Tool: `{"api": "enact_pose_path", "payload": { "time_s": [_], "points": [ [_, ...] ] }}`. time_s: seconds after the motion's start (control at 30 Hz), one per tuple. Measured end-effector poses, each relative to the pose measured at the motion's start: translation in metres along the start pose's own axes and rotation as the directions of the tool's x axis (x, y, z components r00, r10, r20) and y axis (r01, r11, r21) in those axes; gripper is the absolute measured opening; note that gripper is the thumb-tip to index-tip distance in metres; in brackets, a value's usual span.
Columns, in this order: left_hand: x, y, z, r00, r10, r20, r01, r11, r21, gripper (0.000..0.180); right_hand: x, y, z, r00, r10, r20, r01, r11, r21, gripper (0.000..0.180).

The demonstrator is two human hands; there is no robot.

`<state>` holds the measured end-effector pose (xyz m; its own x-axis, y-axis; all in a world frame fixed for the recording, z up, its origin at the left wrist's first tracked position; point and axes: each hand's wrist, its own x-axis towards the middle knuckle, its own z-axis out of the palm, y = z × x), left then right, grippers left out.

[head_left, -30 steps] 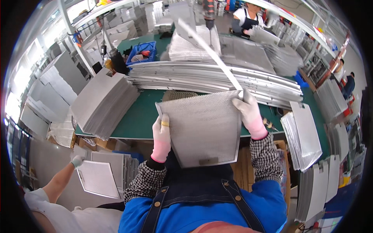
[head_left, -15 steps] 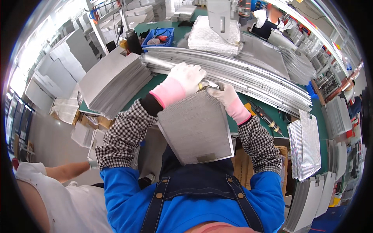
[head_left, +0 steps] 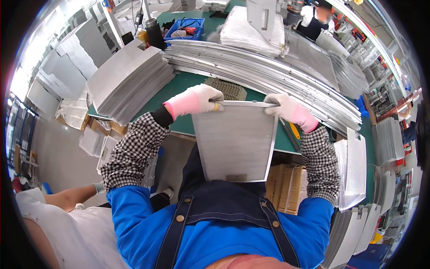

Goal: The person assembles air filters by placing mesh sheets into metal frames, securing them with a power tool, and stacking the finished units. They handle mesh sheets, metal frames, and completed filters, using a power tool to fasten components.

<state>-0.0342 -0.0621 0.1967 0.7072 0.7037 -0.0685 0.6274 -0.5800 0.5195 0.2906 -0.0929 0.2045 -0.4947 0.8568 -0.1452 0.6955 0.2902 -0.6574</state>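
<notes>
A grey mesh filter panel (head_left: pixel 237 143) with a thin metal frame leans between my body and the table's front edge. My left hand (head_left: pixel 201 99), in a white glove with a pink cuff, is closed on its far left corner. On the far right corner my right hand (head_left: pixel 286 110), gloved the same way, grips the frame with thumb and fingers. A small dark rectangular piece (head_left: pixel 236 177) sits at the panel's near edge. Just beyond the panel, a greyish block with rows of small bumps (head_left: pixel 228 89) lies on the green table (head_left: pixel 179 89).
Long metal strips (head_left: pixel 268 74) are heaped across the table. Stacked mesh sheets (head_left: pixel 130 80) stand at left, more panels (head_left: pixel 351 170) at right. A yellow-handled tool (head_left: pixel 294 130) lies by my right wrist. A co-worker (head_left: pixel 67 228) is close on my left, another person (head_left: pixel 316 20) far right.
My hands have moved apart, the right one to the panel's far right corner. The panel sits straighter, its far frame edge now in plain sight. The bumpy block has come into view.
</notes>
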Motion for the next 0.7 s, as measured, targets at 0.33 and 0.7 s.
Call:
{"api": "enact_pose_path", "payload": {
  "time_s": [0.33, 0.7],
  "points": [
    [0.035, 0.025, 0.004, 0.987, 0.116, 0.111, -0.118, 0.993, 0.010, 0.038, 0.025, -0.045, 0.032, 0.991, -0.123, 0.048, 0.132, 0.946, -0.296, 0.031],
    [0.006, 0.016, 0.086, 0.823, -0.009, -0.568, -0.166, 0.953, -0.255, 0.025, 0.010, -0.012, 0.025, 0.989, -0.105, 0.103, 0.098, 0.993, 0.069, 0.019]
  ]
}}
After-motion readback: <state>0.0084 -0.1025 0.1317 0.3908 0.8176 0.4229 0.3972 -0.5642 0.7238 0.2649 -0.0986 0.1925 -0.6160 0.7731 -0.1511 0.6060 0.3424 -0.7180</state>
